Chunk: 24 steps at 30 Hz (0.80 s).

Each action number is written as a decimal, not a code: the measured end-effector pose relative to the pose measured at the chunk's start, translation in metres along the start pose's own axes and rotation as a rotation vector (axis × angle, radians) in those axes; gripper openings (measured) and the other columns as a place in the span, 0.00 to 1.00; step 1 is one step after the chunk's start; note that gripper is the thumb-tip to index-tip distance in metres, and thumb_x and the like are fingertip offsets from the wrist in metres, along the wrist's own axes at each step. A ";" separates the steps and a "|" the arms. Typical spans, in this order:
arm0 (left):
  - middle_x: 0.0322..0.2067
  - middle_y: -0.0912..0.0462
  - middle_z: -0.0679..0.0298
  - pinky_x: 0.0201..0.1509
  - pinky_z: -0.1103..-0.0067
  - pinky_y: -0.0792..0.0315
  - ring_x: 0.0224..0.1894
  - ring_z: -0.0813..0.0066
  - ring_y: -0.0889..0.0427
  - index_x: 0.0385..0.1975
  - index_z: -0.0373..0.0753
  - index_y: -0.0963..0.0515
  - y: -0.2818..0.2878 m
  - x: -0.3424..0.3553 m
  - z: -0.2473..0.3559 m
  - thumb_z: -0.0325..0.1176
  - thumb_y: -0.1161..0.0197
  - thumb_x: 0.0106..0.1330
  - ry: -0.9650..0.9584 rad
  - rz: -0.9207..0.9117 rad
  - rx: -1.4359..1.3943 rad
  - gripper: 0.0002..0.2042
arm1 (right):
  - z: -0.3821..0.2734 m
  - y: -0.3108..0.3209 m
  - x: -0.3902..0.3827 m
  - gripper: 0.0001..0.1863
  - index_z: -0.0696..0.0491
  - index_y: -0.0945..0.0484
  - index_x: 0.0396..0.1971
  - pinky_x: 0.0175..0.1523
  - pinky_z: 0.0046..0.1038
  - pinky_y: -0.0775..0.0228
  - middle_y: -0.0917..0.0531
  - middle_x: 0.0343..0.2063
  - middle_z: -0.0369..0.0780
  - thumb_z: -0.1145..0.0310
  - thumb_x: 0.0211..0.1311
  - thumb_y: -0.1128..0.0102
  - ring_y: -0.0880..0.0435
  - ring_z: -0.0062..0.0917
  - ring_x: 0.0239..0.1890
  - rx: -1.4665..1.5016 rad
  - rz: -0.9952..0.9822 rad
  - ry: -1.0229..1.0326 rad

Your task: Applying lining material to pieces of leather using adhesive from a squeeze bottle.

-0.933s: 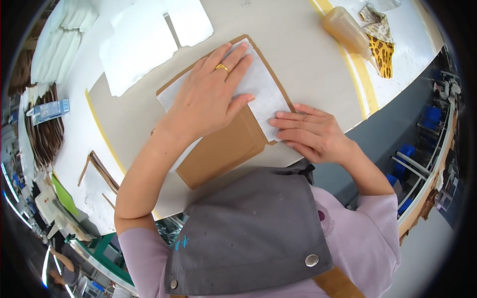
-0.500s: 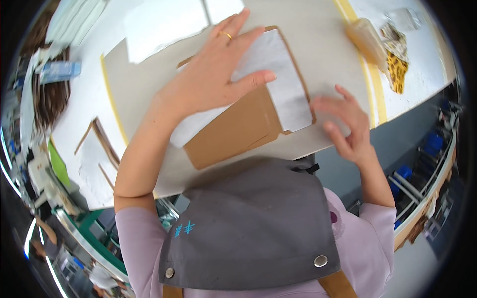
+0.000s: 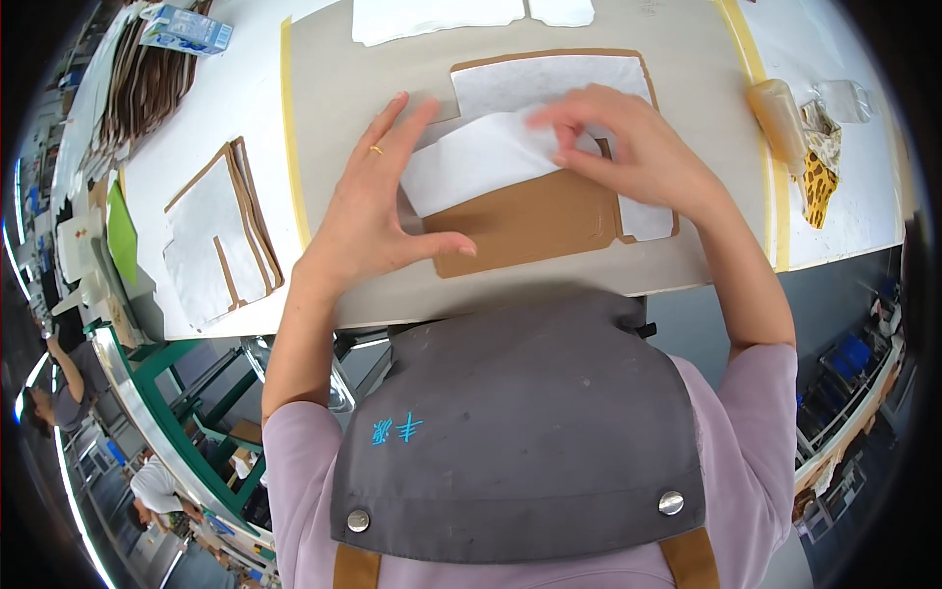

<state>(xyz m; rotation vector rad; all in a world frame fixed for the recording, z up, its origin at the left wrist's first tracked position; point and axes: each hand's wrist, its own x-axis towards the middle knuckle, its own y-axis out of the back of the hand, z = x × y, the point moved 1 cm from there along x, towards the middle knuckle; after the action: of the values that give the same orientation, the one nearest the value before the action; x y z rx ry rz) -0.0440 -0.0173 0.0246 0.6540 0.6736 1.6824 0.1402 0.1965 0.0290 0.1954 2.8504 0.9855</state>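
Note:
A brown flat piece [image 3: 520, 226] lies on the grey work sheet, with a white backing panel [image 3: 540, 80] along its back and right sides and a white strip [image 3: 476, 152] across its middle. My left hand [image 3: 378, 201] is open at the piece's left end, fingers spread, thumb over the brown part. My right hand [image 3: 648, 157] is over the strip's right part with curled fingers. Its fingertips are blurred, so I cannot tell whether they grip the strip.
Stacked brown-and-white pieces [image 3: 196, 250], a bundle of strips [image 3: 147, 83] and a carton [image 3: 186, 29] lie left. Cut white sheets [image 3: 437, 15] lie at the back. A bottle [image 3: 775, 118] and leopard-print scraps [image 3: 819, 187] are right. Co-workers [image 3: 64, 393] appear at lower left.
My left hand has come off the upper panel to the left end, fingers spreading. My right hand has moved from the right edge onto the middle strip. The view has turned slightly.

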 end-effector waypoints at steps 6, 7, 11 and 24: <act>0.56 0.23 0.59 0.70 0.61 0.41 0.68 0.55 0.36 0.63 0.40 0.33 -0.010 -0.016 -0.001 0.41 0.21 0.46 -0.184 0.016 0.123 0.42 | -0.011 -0.003 -0.023 0.29 0.47 0.27 0.59 0.46 0.33 0.29 0.21 0.38 0.37 0.68 0.54 0.32 0.23 0.34 0.41 -0.029 0.366 0.177; 0.54 0.20 0.60 0.69 0.62 0.39 0.67 0.57 0.33 0.64 0.41 0.32 -0.014 -0.011 -0.005 0.36 0.22 0.48 -0.267 -0.004 0.109 0.39 | -0.010 -0.006 -0.017 0.29 0.47 0.27 0.59 0.46 0.33 0.29 0.21 0.38 0.37 0.68 0.54 0.32 0.23 0.34 0.41 -0.031 0.372 0.150; 0.51 0.19 0.64 0.67 0.63 0.37 0.59 0.60 0.25 0.62 0.43 0.31 -0.017 -0.013 0.009 0.32 0.25 0.52 -0.050 -0.095 -0.282 0.34 | -0.011 -0.007 -0.011 0.32 0.46 0.27 0.59 0.52 0.35 0.30 0.21 0.46 0.37 0.64 0.52 0.29 0.23 0.33 0.48 -0.088 0.234 -0.013; 0.56 0.20 0.64 0.72 0.59 0.42 0.65 0.61 0.28 0.47 0.43 0.17 -0.011 -0.030 0.018 0.18 0.41 0.54 -0.191 -0.241 -0.004 0.21 | -0.011 -0.037 -0.091 0.12 0.49 0.16 0.42 0.67 0.41 0.35 0.16 0.50 0.35 0.73 0.57 0.37 0.21 0.28 0.58 -0.307 0.208 0.149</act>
<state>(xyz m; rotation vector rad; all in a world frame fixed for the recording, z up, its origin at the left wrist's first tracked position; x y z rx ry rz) -0.0179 -0.0432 0.0269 0.6925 0.5874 1.3798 0.2253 0.1463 0.0211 0.4084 2.7993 1.5213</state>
